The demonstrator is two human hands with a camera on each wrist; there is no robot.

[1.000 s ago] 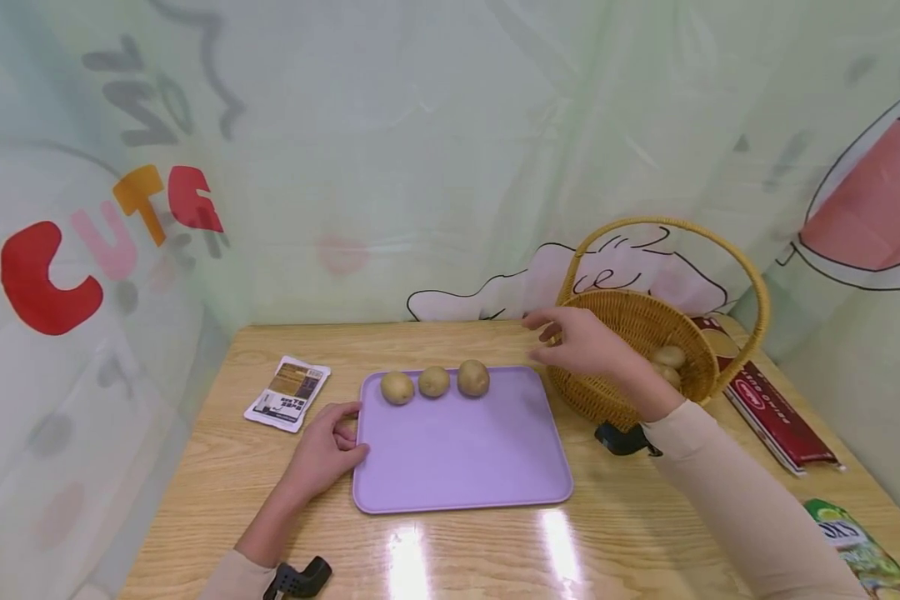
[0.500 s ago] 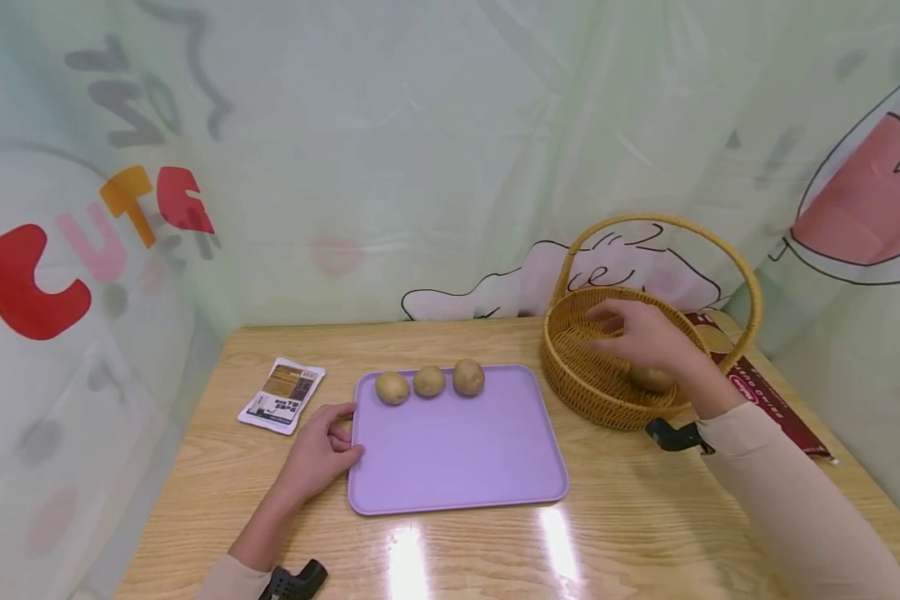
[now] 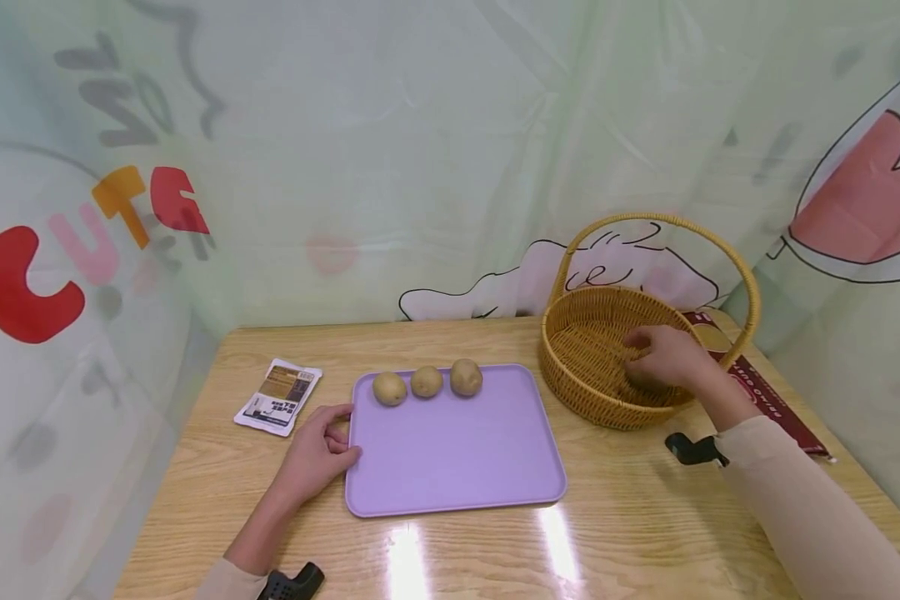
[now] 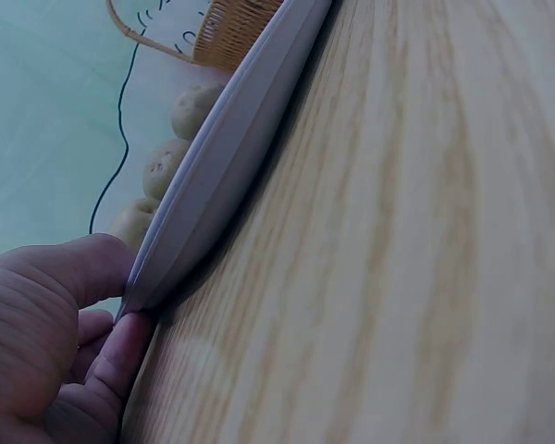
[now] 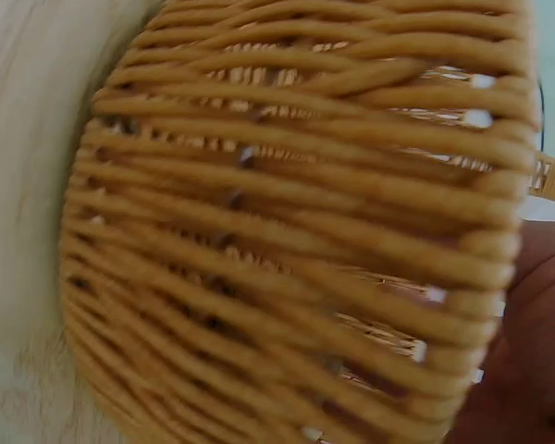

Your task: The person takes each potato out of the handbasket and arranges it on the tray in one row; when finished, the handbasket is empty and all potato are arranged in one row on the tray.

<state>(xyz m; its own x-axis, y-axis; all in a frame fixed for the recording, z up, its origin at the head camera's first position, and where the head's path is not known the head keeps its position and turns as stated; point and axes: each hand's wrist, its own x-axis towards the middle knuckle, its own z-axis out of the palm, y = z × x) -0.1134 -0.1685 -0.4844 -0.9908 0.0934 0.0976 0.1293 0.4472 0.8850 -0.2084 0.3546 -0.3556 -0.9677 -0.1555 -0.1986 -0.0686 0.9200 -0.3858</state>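
Note:
My left hand pinches the left edge of a lilac tray; in the left wrist view the thumb lies on the rim and fingers are under it. Three potatoes, among them a larger right-hand potato, sit in a row along the tray's far edge. My right hand reaches down into a wicker basket, its fingers loosely bent with a gap to the thumb. Just beneath it, a potato shows in shade, partly covered by the hand. Basket weave hides the fingertips in the right wrist view.
A white and brown packet lies left of the tray. Behind the basket, whose tall handle arches over it, a long dark red package lies along the table's right side. A printed curtain hangs behind the wooden table.
My right hand has moved right from the basket's left rim and down into the basket, over the potatoes. The tipped basket has settled level. My left hand keeps its grip on the tray.

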